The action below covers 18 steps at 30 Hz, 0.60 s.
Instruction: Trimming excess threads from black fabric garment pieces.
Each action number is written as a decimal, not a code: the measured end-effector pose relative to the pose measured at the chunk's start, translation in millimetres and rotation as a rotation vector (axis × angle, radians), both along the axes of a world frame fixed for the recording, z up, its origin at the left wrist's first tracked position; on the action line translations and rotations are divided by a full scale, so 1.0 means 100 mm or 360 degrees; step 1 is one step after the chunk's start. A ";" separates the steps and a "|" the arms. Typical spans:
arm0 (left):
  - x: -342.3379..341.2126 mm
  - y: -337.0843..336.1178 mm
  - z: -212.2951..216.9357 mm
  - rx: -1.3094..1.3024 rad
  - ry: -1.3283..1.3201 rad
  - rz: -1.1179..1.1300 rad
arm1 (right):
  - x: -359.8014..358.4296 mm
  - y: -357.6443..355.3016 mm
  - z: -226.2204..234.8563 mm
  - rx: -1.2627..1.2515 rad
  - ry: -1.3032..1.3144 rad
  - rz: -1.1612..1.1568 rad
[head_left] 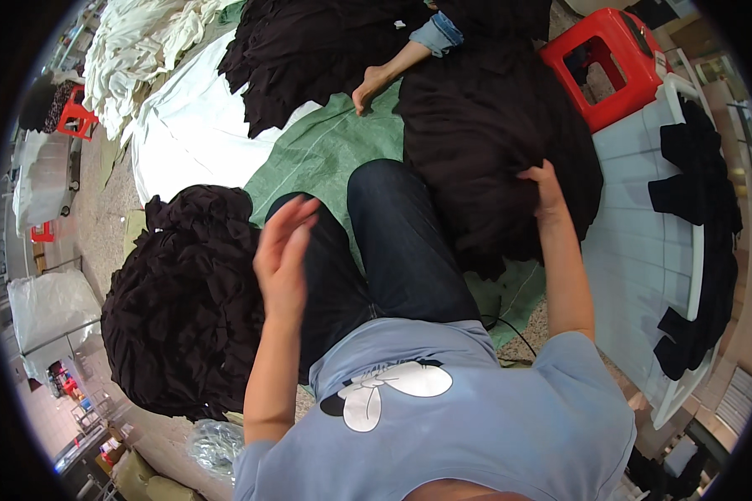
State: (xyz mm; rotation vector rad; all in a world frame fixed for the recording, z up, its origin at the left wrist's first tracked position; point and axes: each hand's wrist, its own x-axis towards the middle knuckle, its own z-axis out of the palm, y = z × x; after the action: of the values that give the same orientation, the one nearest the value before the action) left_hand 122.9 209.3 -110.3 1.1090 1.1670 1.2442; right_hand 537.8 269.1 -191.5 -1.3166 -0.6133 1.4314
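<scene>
My right hand (541, 188) reaches forward and grips the top of a big heap of dark brown cloth pieces (485, 125) lying on a green woven sheet (326, 150). My left hand (282, 255) hovers open over my left knee in dark jeans, holding nothing. Just to its left sits a second rounded heap of dark ruffled cloth (184, 309). Another person's hand (368, 85) with a denim cuff rests on the green sheet at the far side, beside a third dark pile (309, 50).
A red plastic stool (606, 63) stands at the upper right. A white table (643, 242) on the right carries black cut fabric pieces (698, 175). White cloth (142, 50) is heaped at the upper left, with white sacks (46, 179) along the left.
</scene>
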 end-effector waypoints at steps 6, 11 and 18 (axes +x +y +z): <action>1.58 0.80 -0.55 -0.1272 -0.1174 -0.0410 | 0.16 -0.39 0.88 0.0120 -0.0152 0.0184; 2.00 1.07 -0.89 -0.1397 -0.1995 -0.1168 | -0.24 -0.85 1.46 0.0603 -0.1241 0.1712; 1.39 1.07 -0.20 -0.0194 -0.2245 -0.0660 | -0.85 -1.19 1.79 0.0623 -0.1613 0.2027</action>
State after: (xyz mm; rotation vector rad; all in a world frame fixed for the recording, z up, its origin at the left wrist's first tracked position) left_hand 261.4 316.8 -130.8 0.1524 -0.0754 1.1826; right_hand 453.0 150.2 -12.7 -1.2667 -2.5928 1.2762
